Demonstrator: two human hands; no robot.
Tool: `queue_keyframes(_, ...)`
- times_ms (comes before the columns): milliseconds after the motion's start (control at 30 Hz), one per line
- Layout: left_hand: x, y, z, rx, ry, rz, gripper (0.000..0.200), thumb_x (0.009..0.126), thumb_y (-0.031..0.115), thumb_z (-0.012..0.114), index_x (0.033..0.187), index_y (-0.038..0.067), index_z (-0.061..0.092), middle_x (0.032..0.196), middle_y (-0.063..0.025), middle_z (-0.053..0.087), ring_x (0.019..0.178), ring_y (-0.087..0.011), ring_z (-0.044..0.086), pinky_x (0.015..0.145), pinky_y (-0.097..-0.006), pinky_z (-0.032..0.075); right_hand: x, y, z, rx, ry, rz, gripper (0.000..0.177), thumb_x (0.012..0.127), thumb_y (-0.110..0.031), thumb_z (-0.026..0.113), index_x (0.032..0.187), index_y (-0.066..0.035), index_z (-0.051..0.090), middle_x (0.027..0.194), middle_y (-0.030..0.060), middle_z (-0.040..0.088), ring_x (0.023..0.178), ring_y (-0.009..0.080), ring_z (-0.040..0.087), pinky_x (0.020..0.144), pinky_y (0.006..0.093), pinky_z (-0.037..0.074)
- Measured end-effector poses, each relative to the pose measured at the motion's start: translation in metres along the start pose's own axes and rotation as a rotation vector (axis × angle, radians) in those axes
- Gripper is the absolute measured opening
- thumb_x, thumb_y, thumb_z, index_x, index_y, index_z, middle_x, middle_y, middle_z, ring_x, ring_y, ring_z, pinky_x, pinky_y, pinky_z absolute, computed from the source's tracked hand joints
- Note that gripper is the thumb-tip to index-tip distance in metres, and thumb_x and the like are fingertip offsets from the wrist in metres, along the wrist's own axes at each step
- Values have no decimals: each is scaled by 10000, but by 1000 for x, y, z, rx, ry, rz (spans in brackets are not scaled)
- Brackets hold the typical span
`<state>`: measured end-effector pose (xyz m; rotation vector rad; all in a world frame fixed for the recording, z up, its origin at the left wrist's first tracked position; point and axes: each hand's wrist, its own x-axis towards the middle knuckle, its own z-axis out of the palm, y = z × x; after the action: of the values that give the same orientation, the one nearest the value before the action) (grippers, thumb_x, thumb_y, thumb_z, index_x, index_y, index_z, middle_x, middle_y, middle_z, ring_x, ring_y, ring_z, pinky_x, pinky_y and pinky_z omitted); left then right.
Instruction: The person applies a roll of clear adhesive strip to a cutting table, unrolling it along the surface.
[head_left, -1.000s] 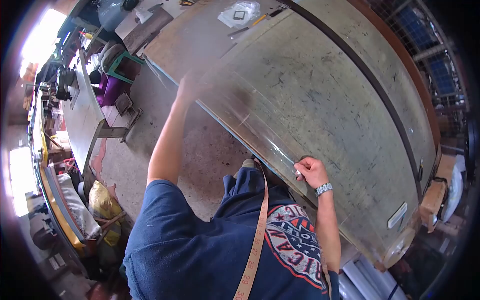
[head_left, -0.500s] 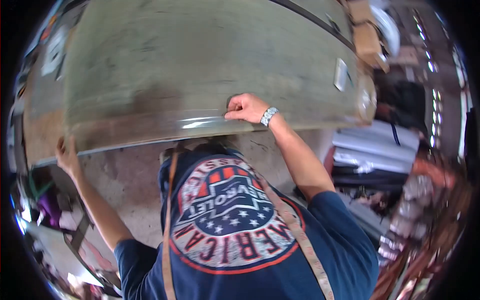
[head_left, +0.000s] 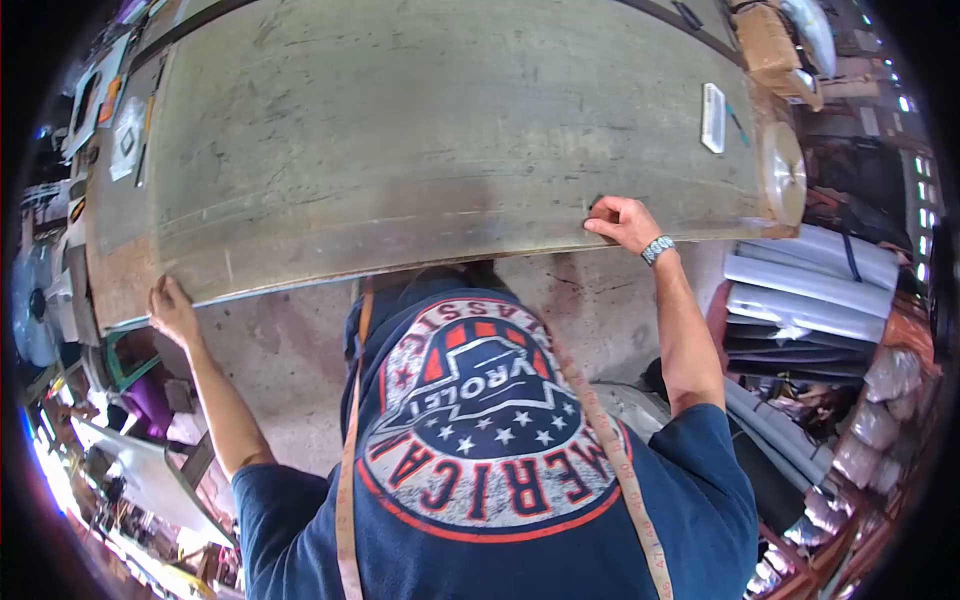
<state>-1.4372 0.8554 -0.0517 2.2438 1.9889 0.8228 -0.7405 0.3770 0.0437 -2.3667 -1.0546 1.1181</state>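
A large, scuffed grey-green worktable top (head_left: 420, 110) fills the upper part of the head view, with a faint sheen like clear film along its near side. My left hand (head_left: 174, 312) is at the near left edge, fingers bent and close together against it. Whatever lies between them is hidden. Over the near right part of the table, my right hand (head_left: 622, 222) is closed in a pinch, fingertips pointing left. A thin or clear thing may be in it, but I cannot make it out. A patterned watch (head_left: 657, 249) circles the right wrist.
A white rectangular box (head_left: 713, 118) lies on the table's right side, beside a thin teal tool (head_left: 738, 124). A clear round roll (head_left: 785, 175) sits at the right end. Wrapped rolls (head_left: 812, 285) are stacked at right. A tape measure (head_left: 610, 450) hangs over my shirt.
My right hand has moved right along the near side of the table, still pinched. The bright fold of clear film beside it has faded. My left hand stays at the left edge.
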Motion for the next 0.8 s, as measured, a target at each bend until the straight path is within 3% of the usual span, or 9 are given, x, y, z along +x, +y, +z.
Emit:
queue_keyframes(33, -3, 7, -8, -34, -47, -19, 357, 975, 349, 700, 1192, 70, 750, 1211, -158, 699, 1139, -335, 628, 1026, -468, 461, -2, -6, 0, -17, -15, 1, 283, 906, -308, 814, 946, -45, 717, 779, 48, 713, 697, 152, 644, 657, 339, 531)
queue_keyframes(100, -13, 27, -17, 124, 16, 95, 356, 959, 298, 712, 1208, 42, 720, 1151, -167, 720, 1064, -356, 654, 1003, -482, 463, 12, -10, 16, -2, -14, -77, 257, 915, -281, 803, 924, -46, 700, 710, 46, 669, 641, 148, 603, 615, 342, 501)
queue_keyframes(133, -17, 15, -9, 161, 92, 90, 394, 944, 302, 726, 1245, 52, 690, 1178, -167, 710, 1099, -360, 634, 985, -475, 464, 14, -7, 23, 30, 12, -131, 250, 919, -270, 796, 910, -44, 688, 673, 45, 640, 611, 147, 577, 594, 343, 483)
queue_keyframes(233, -21, 23, -9, 189, 127, 0, 547, 904, 380, 751, 1292, 7, 651, 1193, -174, 675, 1154, -394, 583, 1042, -508, 406, 17, -20, 34, 52, 44, -172, 222, 919, -222, 782, 883, -28, 679, 671, 56, 635, 608, 145, 566, 598, 330, 481)
queue_keyframes(400, -20, 40, -15, 77, 129, -184, 538, 853, 303, 789, 1283, 10, 656, 1213, -195, 659, 1199, -367, 554, 1049, -471, 433, 25, -28, 52, -12, 102, -285, 215, 873, -190, 809, 863, -13, 686, 686, 63, 650, 639, 126, 589, 625, 313, 501)
queue_keyframes(533, -19, 43, -6, -45, 194, -231, 558, 840, 294, 790, 1303, 21, 641, 1333, -167, 605, 1311, -360, 504, 1121, -448, 388, 18, -61, 54, -8, 55, -222, 213, 853, -181, 827, 864, -18, 690, 714, 20, 661, 675, 110, 592, 645, 306, 502)
queue_keyframes(800, -10, 48, -8, -160, 210, -390, 577, 852, 338, 772, 1341, 68, 627, 1340, -137, 605, 1322, -338, 497, 1119, -461, 366, 28, -51, 65, -46, 92, -202, 200, 867, -165, 813, 855, -24, 673, 710, -15, 624, 674, 83, 543, 637, 287, 477)
